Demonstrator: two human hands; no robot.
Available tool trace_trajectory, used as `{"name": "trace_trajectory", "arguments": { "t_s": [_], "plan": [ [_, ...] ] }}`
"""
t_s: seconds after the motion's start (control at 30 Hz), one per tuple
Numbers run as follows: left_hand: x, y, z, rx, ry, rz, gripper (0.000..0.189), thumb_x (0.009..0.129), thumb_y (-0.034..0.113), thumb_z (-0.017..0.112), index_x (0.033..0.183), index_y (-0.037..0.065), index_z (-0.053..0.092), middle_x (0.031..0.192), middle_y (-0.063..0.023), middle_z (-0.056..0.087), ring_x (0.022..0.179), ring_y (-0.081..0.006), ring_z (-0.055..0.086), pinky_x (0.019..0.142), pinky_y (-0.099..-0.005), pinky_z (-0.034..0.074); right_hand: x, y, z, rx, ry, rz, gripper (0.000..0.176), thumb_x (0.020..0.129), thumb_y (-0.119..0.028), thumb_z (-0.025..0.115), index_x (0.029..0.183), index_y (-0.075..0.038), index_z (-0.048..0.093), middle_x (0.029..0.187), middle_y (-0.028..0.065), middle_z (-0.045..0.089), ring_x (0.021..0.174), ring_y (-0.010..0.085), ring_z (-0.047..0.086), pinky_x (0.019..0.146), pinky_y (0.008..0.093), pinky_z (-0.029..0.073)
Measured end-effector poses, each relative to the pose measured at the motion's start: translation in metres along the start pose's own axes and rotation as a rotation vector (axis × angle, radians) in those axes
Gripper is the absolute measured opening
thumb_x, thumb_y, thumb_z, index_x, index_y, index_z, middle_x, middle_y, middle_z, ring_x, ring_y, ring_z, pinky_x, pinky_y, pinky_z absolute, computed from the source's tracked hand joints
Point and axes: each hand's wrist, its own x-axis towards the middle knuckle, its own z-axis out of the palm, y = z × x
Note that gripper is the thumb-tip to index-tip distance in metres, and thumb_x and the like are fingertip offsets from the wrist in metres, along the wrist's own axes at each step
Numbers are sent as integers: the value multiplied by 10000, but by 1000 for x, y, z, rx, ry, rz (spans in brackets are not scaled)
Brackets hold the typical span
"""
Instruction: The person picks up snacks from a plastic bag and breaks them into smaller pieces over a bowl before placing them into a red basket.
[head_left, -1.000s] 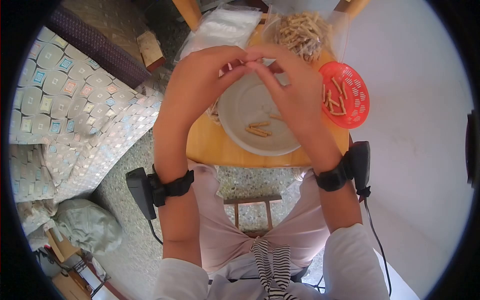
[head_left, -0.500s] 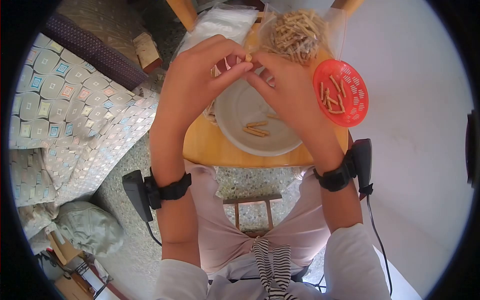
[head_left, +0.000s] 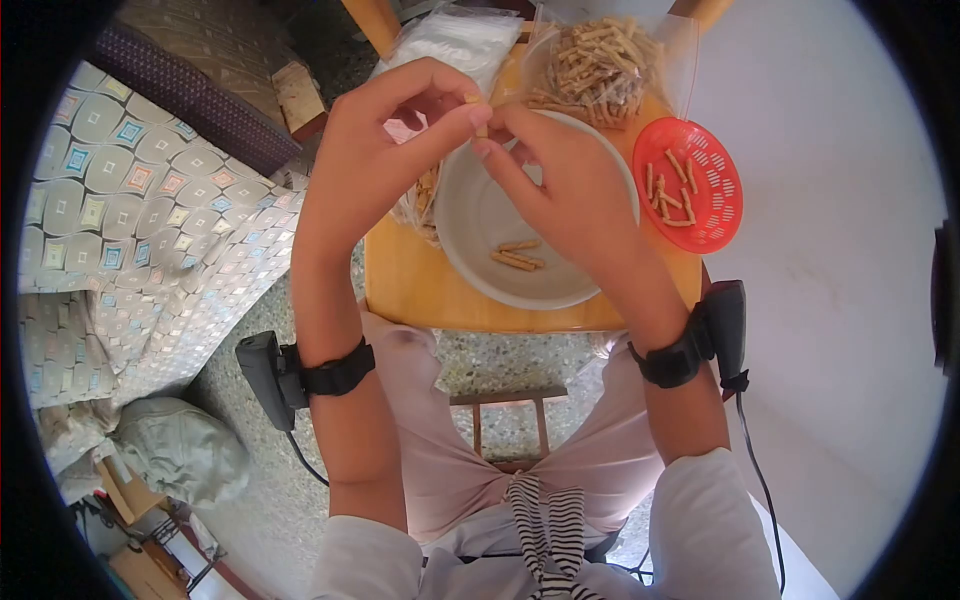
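Speckled flooring shows below and left of a wooden chair [head_left: 430,300], with a pale wall [head_left: 820,180] on the right and patterned cloth [head_left: 150,200] on the left. From the head view, the left hand [head_left: 385,130] pinches a short tan stick [head_left: 481,128] between thumb and finger, its fingers drawn together. The right hand [head_left: 570,185] meets it at the stick's lower end, its thumb and index finger nearly closed about that end. Both hands are above the rim of a pale round bowl [head_left: 480,215] on the chair seat, and a few tan pieces [head_left: 516,257] lie at the bottom of the bowl. Just right of the bowl, a red slotted basket [head_left: 722,195] holds more short pieces [head_left: 676,200]. Behind the bowl sits a clear bag of sticks [head_left: 600,70], beside flat clear plastic bags [head_left: 455,45]. Another heap of sticks [head_left: 425,205], in plastic, is partly hidden by the left arm.
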Motion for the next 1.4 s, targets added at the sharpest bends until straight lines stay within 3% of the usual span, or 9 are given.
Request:
{"name": "trace_trajectory", "arguments": {
  "t_s": [0.13, 0.3, 0.4, 0.5, 0.57, 0.9, 1.0, 1.17, 1.4],
  "plan": [
    [2, -5, 1, 22, 48, 41, 154, 879, 202, 734, 933, 63, 697, 768, 27, 654, 725, -44, 572, 657, -243, 422, -1, 0, -1, -68, -66, -7, 207, 963, -263, 578, 992, -69, 645, 854, 162, 683, 782, 374, 660, 673, 471, 513],
    [-7, -19, -18, 391, -126, -168, 165, 876, 164, 700, 903, 15, 635, 868, -37, 628, 818, -151, 590, 769, -288, 461, -11, 21, 5, -203, -224, -9, 174, 945, -215, 583, 981, -73, 677, 868, 172, 682, 799, 373, 663, 706, 470, 529],
    [-14, -32, -24, 751, -49, 43, 188, 845, 173, 715, 920, 15, 648, 943, -92, 649, 886, -240, 632, 816, -338, 483, -19, 29, -4, -289, -437, 55, 173, 882, -211, 661, 1007, -94, 691, 909, 139, 700, 873, 338, 678, 756, 452, 540],
    [-19, -34, -26, 733, -112, -93, 199, 852, 200, 710, 932, 24, 663, 1013, -106, 661, 958, -267, 650, 849, -356, 491, -25, 30, -9, -432, -562, 21, 279, 780, -236, 768, 1022, -120, 693, 980, 98, 713, 965, 303, 678, 812, 443, 534],
    [-19, -34, -22, 653, -102, -139, 212, 861, 225, 709, 942, 33, 672, 1008, -106, 664, 958, -259, 654, 844, -350, 495, -25, 25, -7, -463, -727, 166, 417, 681, -258, 840, 1051, -138, 688, 1038, 71, 705, 1038, 281, 664, 847, 438, 527],
    [-8, -23, -8, 623, 53, -215, 274, 934, 305, 654, 1055, 63, 703, 971, -87, 717, 871, -229, 673, 781, -332, 512, -41, 27, 7, -507, -569, 6, 346, 695, -159, 779, 1017, -132, 658, 949, 89, 660, 926, 307, 667, 815, 477, 497],
    [-6, -19, -2, 606, 118, -189, 268, 941, 301, 650, 1051, 63, 707, 986, -83, 720, 868, -225, 674, 776, -328, 516, -39, 27, 8, -520, -648, 108, 410, 688, -157, 814, 1047, -155, 615, 1003, 45, 648, 992, 268, 634, 934, 469, 446],
    [-4, -20, 8, 552, 97, -133, 243, 938, 303, 641, 1045, 97, 714, 975, -77, 725, 873, -228, 697, 765, -339, 527, -40, 37, 19, -634, -568, -21, 267, 738, -113, 745, 980, -143, 638, 909, 47, 651, 934, 276, 653, 1096, 552, 332],
    [-1, -19, 17, 530, 86, -80, 246, 933, 262, 671, 1057, 52, 706, 960, -105, 724, 836, -230, 696, 762, -331, 526, -28, 30, 19, -723, -630, 36, 179, 778, -124, 700, 956, -115, 680, 900, 55, 676, 929, 279, 659, 1119, 563, 316]
  ]
}}
